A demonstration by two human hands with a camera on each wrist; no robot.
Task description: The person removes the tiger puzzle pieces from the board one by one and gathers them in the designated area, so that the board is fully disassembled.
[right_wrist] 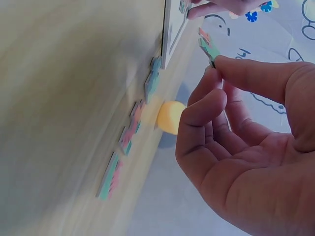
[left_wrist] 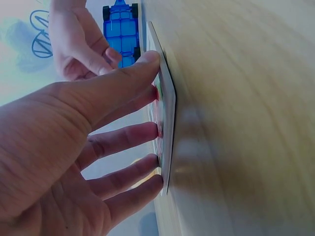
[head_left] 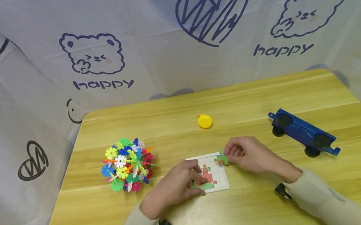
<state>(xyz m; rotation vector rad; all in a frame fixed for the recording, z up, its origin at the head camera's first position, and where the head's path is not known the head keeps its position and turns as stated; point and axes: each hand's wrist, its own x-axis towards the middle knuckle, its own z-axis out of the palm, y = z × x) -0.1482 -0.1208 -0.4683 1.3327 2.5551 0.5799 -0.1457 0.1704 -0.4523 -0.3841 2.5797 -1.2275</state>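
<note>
A white puzzle board lies on the table, partly filled with joined red and green pieces. My left hand spreads over its left side, fingertips resting on the pieces. In the left wrist view, the thumb touches the board's near edge. My right hand pinches a green and red puzzle piece between thumb and forefinger, over the board's upper right corner. Under that hand, loose puzzle pieces lie on the table in the right wrist view, mostly hidden from the head view.
A ball of colourful snowflake discs stands left of the board. Behind it sits a small yellow round toy. On the right, a blue toy car lies near my right hand. A printed cloth hangs behind the wooden table.
</note>
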